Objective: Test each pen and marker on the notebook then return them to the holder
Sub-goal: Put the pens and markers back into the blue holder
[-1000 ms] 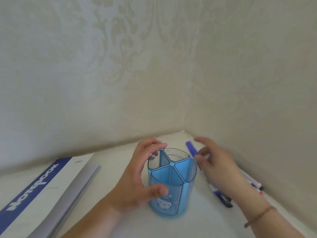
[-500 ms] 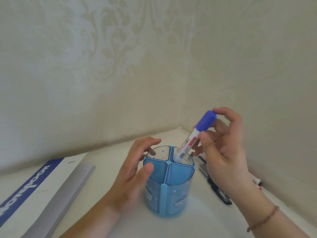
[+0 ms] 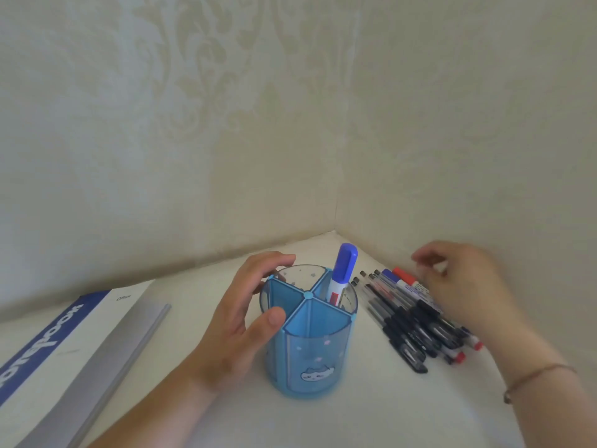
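A blue translucent pen holder [image 3: 310,357] with three compartments stands at the centre of the table. My left hand [image 3: 239,321] grips its left side, fingers curled over the rim and thumb on the wall. A blue-capped marker [image 3: 342,273] stands upright in the holder's back right compartment. To the right lies a pile of pens and markers [image 3: 410,315]. My right hand [image 3: 462,286] hovers over the far end of that pile with fingers loosely curled, holding nothing that I can see. The closed notebook [image 3: 61,347] lies at the left.
The table sits in a corner, with patterned walls [image 3: 452,140] right behind the holder and along the right, close to the pen pile.
My right hand lowered the blue-capped marker into the holder, let it go and moved right over the pen pile. My left hand stayed on the holder.
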A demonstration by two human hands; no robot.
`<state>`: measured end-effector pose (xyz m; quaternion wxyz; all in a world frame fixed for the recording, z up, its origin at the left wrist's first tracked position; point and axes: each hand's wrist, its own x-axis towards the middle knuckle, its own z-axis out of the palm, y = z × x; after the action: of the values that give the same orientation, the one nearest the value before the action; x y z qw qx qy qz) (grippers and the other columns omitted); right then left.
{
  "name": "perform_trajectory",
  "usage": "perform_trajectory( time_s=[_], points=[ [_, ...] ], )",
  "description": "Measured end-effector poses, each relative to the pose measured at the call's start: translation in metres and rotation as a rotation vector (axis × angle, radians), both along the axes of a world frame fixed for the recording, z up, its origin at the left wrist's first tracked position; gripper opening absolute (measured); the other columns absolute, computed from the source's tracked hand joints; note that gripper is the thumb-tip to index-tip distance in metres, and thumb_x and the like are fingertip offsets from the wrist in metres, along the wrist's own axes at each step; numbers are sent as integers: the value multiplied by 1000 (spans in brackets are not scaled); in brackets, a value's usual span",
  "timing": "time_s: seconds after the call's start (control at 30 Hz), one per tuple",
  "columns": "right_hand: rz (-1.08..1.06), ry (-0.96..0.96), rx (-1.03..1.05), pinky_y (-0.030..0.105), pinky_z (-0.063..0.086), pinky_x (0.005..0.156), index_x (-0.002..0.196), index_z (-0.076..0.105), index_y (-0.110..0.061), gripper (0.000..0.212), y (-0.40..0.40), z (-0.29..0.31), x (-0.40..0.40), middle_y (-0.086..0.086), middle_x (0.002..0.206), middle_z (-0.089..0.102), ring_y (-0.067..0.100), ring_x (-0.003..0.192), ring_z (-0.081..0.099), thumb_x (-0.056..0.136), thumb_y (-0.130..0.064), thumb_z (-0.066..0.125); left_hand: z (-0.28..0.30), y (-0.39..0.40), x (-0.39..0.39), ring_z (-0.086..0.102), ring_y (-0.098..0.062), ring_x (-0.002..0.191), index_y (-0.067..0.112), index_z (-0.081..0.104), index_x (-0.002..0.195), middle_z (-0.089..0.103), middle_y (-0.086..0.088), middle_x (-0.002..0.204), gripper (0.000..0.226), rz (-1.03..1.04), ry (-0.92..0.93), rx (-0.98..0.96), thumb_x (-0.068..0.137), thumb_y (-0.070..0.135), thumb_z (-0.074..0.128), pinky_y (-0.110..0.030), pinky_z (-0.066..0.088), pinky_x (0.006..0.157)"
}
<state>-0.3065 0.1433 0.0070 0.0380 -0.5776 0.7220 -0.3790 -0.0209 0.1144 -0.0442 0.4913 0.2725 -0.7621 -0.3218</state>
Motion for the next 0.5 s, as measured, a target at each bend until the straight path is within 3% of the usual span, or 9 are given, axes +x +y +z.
perform_trajectory(
  time_s=[0.1, 0.23, 0.4, 0.5],
  points=[
    [-89, 229, 279, 28, 49, 65, 83, 68, -28, 7, -7, -13, -2, -3, 84, 68, 18, 73, 61, 86, -22, 65, 1, 0, 0, 52, -29, 123, 15, 53, 132, 57, -4, 131, 76, -16, 16, 16, 84, 73, 47, -41, 42, 100],
    [-193, 513, 400, 27, 45, 63, 91, 64, -28, 8, -6, -8, 11, -1, 88, 63, 22, 74, 57, 89, -28, 57, 1, 0, 1, 52, -29, 124, 14, 54, 132, 58, -4, 132, 75, -13, 12, 14, 84, 72, 47, -47, 43, 101],
    [-190, 524, 489, 29, 50, 70, 105, 64, -25, 25, 1, -4, 18, 2, 100, 62, 25, 88, 63, 88, -12, 50, 1, 0, 2, 53, -29, 121, 19, 54, 131, 59, -4, 131, 71, -6, 16, 20, 84, 72, 48, -53, 43, 99],
    [-205, 630, 502, 28, 47, 71, 106, 62, -26, 26, 6, 0, 21, 0, 102, 61, 24, 91, 63, 88, -12, 51, 2, 1, 1, 53, -30, 122, 19, 54, 131, 59, -4, 132, 71, -5, 20, 19, 84, 71, 48, -55, 42, 99]
  ],
)
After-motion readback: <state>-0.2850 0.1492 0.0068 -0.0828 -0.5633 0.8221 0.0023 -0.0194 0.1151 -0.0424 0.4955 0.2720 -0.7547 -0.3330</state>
